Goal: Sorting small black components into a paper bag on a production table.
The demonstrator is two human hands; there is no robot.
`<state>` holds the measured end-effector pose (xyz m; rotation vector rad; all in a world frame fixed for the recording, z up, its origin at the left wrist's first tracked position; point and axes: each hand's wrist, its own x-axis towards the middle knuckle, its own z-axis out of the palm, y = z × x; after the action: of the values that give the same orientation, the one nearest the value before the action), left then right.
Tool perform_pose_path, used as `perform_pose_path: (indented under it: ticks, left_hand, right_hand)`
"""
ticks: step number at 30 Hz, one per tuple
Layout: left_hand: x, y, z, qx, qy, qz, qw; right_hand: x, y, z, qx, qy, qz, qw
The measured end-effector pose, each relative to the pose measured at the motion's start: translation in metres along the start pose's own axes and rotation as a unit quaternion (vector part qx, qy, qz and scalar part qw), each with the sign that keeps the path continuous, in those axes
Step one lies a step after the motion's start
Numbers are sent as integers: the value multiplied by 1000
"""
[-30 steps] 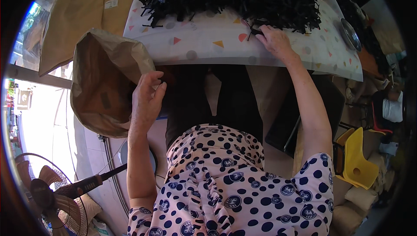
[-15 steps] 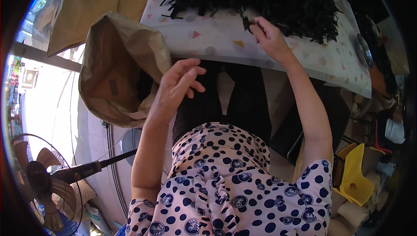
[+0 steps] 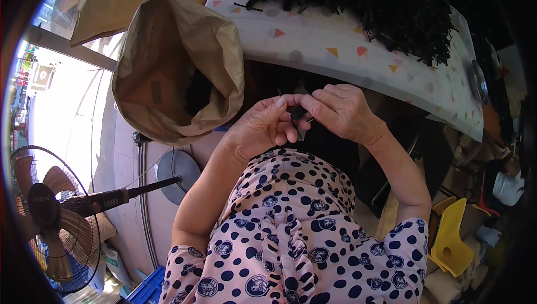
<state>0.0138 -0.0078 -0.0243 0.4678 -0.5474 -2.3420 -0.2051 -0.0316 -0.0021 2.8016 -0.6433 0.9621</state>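
In front of my waist my two hands meet around a small black piece (image 3: 297,111); its exact kind is hard to make out. The fingers of my left hand (image 3: 258,129) are pinched on its left side. My right hand (image 3: 349,116) is curled with its fingers against the same piece. On the table (image 3: 310,54), under a pale cover with coloured shapes, lies a large heap of small black strip-like pieces (image 3: 363,4). An open brown paper sack (image 3: 215,32) stands just left of my hands, with a dark mass (image 3: 198,92) inside.
A standing fan (image 3: 47,203) is at the lower left, its pole pointing toward a round grey base (image 3: 173,175). A yellow chair (image 3: 452,239) stands at the right. A round metal object (image 3: 477,82) sits by the table's right edge.
My right hand has come back from the heap with a black piece and met my left hand, which moved right and closed on it. The view has shifted slightly.
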Motion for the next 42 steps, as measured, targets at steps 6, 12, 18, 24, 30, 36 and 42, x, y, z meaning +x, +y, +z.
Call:
perform_pose_path:
  ticks: [6, 12, 18, 24, 30, 36, 42]
  left_hand:
    - [-7, -12, -11, -60, -67, -34, 995]
    - [-7, -18, 3, -53, -20, -26, 998]
    - [-11, -8, 21, 178, 124, 67, 974]
    - [-10, -14, 32, 393, 175, 202, 880]
    - [-5, -23, 31, 423, 200, 256, 846]
    - [-3, -25, 26, 462, 225, 269, 815]
    - [-2, -20, 36, 576, 250, 310, 714]
  right_hand:
    - [0, -7, -1, 22, 29, -31, 999]
    - [-12, -7, 1, 35, 25, -44, 998]
    - [-17, -34, 14, 244, 68, 243, 936]
    - [0, -69, 22, 486, 97, 426, 757]
    - [6, -72, 32, 524, 127, 454, 709]
    - [8, -73, 36, 529, 132, 465, 698]
    - [9, -70, 42, 527, 143, 464, 697]
